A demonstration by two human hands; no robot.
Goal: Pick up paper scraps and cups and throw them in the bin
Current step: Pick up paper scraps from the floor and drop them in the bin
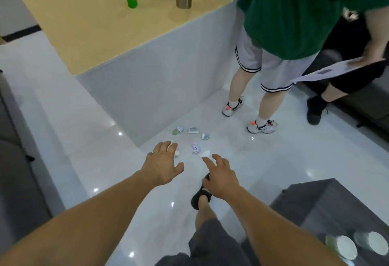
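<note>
My left hand [163, 165] is palm-down above the floor. Its fingers [162, 146] are spread and straight and grip nothing. My right hand [221, 178] is also palm-down, with its fingers [208, 162] spread and holding nothing.

Reference point: the lilac scrap [195, 148], crumpled on the white floor [273, 156].

- My left fingertips are just left of the lilac scrap.
- My right index tip is just on its near right.
- A flat white scrap [205, 153] lies just beside the lilac scrap on the right, close to my right index finger.
- A second white scrap [176, 152] lies left of the lilac scrap, partly hidden by my left hand. I cannot tell whether the hand touches it.
- Beyond the lilac scrap three more lie in a row: a green-and-white scrap [176, 131], a grey-blue scrap [193, 130] and a blue-and-white scrap [205, 136].
- Two pale green cups [345, 246] stand on a dark table [311, 202], well apart from the lilac scrap on its near right.
- My sandalled foot [202, 196] is on the near side of the lilac scrap.
- The white counter [147, 76] rises beyond it to the left.
- A person in a green shirt [294, 13] stands beyond it to the right.
</note>
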